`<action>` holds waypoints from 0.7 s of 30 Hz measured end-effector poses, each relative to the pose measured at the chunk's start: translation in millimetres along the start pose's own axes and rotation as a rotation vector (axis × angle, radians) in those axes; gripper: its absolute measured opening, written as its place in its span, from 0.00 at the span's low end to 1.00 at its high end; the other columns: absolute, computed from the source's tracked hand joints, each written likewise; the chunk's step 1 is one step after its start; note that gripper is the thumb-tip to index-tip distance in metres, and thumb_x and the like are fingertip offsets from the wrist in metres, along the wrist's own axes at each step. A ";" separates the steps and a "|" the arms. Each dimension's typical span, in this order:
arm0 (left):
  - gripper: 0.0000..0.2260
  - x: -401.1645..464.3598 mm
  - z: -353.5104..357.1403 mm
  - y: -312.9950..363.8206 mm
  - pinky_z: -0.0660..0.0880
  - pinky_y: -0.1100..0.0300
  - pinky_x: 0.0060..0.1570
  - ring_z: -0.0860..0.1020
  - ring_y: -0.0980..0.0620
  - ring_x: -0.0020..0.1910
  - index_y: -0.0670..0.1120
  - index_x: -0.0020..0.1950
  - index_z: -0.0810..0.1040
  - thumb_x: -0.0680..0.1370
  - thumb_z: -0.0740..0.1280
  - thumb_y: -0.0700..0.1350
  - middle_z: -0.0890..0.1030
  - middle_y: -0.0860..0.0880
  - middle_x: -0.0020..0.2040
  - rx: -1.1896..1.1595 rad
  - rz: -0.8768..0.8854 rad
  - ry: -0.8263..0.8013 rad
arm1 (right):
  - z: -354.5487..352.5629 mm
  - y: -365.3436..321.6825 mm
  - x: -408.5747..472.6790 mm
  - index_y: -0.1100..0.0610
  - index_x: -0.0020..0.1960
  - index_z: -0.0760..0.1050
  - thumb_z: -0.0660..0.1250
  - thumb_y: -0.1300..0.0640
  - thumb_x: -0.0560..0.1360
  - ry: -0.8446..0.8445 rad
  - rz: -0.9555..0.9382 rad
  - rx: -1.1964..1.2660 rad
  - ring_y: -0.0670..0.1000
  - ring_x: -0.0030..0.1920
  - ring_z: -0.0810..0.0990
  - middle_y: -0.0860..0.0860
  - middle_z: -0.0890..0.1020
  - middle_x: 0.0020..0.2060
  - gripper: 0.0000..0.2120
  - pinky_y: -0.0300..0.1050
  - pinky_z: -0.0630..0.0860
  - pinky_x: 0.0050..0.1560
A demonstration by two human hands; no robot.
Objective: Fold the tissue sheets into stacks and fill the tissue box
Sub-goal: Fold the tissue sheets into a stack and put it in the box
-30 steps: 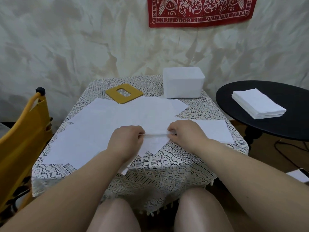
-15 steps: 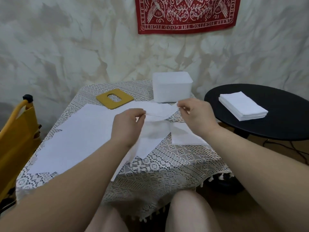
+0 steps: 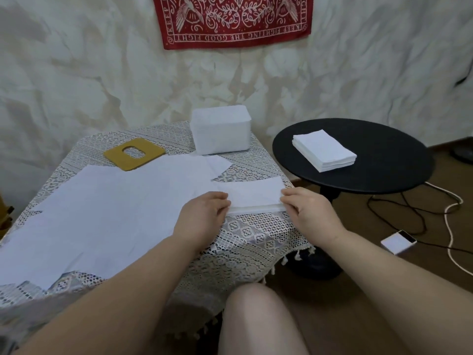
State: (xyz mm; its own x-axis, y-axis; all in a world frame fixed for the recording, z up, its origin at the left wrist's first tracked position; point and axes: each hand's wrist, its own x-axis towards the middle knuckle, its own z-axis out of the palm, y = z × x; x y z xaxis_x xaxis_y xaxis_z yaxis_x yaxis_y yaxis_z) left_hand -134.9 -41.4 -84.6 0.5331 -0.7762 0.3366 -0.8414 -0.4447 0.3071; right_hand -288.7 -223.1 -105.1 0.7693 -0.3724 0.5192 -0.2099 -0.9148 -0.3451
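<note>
- My left hand (image 3: 202, 216) rests at the left end of the folded tissue stack (image 3: 252, 198), fingers curled down, their tips touching that short edge.
- My right hand (image 3: 309, 213) is at the stack's right end, fingers bent, thumb low against the side of the layers; it seems to pinch that end, though I cannot tell how firmly.
- The stack lies flat between my two hands on the lace tablecloth (image 3: 245, 234), close to the table's right edge.
- Left of the stack, unfolded tissue sheets (image 3: 107, 211) overlap one another across most of the cloth; my left hand and forearm lie over them.
- Beyond the stack, at the far side of the cloth, stands the white tissue box (image 3: 220, 131).
- Left of the box, the yellow lid (image 3: 134, 153), with its rounded slot, lies flat, its near corner on the loose sheets.
- Right of the stack, off the cloth, a round black side table (image 3: 389, 160) carries another pile of folded tissues (image 3: 324, 149).
- Past that table, cables (image 3: 409, 208) trail over the brown floor near a small white box (image 3: 398, 242).
- Behind the tissue box hangs a crumpled pale backdrop (image 3: 76, 73) with a red bandana (image 3: 234, 19) pinned up high.
</note>
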 end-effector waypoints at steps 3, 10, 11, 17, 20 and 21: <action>0.11 -1.9 2.6 -1.0 0.69 0.63 0.59 0.77 0.54 0.58 0.48 0.58 0.82 0.79 0.64 0.45 0.78 0.54 0.62 0.006 0.003 -0.004 | 2.0 0.8 -2.4 0.63 0.48 0.83 0.70 0.66 0.72 0.004 -0.006 0.002 0.56 0.51 0.83 0.56 0.83 0.52 0.07 0.50 0.77 0.57; 0.14 -5.4 3.7 -3.3 0.67 0.62 0.60 0.71 0.55 0.64 0.53 0.61 0.79 0.76 0.67 0.53 0.75 0.58 0.65 0.033 -0.067 0.017 | 7.0 1.1 -6.6 0.63 0.47 0.83 0.71 0.67 0.70 0.002 0.018 0.031 0.57 0.52 0.82 0.57 0.83 0.52 0.06 0.49 0.76 0.57; 0.18 -5.5 3.7 -3.2 0.66 0.62 0.61 0.70 0.55 0.65 0.54 0.63 0.77 0.75 0.67 0.56 0.74 0.58 0.66 0.053 -0.087 0.016 | 7.1 1.7 -7.6 0.63 0.47 0.83 0.71 0.66 0.70 0.011 0.030 0.034 0.57 0.54 0.81 0.57 0.82 0.53 0.06 0.48 0.74 0.59; 0.24 -4.5 3.0 -3.9 0.70 0.59 0.55 0.72 0.51 0.63 0.54 0.67 0.74 0.74 0.66 0.61 0.78 0.52 0.61 0.106 -0.184 -0.015 | 0.2 -1.6 -7.0 0.61 0.62 0.76 0.71 0.57 0.72 -0.027 0.146 0.071 0.52 0.67 0.71 0.54 0.77 0.63 0.20 0.38 0.61 0.66; 0.22 -4.6 3.1 -3.6 0.71 0.59 0.52 0.74 0.50 0.60 0.54 0.65 0.76 0.74 0.66 0.62 0.80 0.50 0.58 0.115 -0.200 -0.009 | -2.3 -5.2 -5.2 0.59 0.65 0.73 0.71 0.52 0.72 -0.063 0.192 0.078 0.51 0.67 0.71 0.52 0.76 0.63 0.24 0.40 0.63 0.67; 0.22 -4.8 3.1 -3.4 0.72 0.58 0.52 0.75 0.50 0.59 0.55 0.65 0.76 0.74 0.65 0.62 0.81 0.50 0.57 0.116 -0.202 -0.006 | -2.8 -5.7 -4.9 0.58 0.66 0.73 0.71 0.50 0.73 -0.081 0.212 0.070 0.50 0.66 0.71 0.51 0.76 0.63 0.25 0.41 0.64 0.66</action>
State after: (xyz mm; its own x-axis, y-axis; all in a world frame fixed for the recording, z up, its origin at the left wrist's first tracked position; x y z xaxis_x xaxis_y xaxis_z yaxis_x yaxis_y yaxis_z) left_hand -134.9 -37.6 -90.0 0.6912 -0.6691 0.2730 -0.7227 -0.6394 0.2627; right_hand -293.0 -216.5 -103.4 0.7586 -0.5389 0.3661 -0.3320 -0.8033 -0.4945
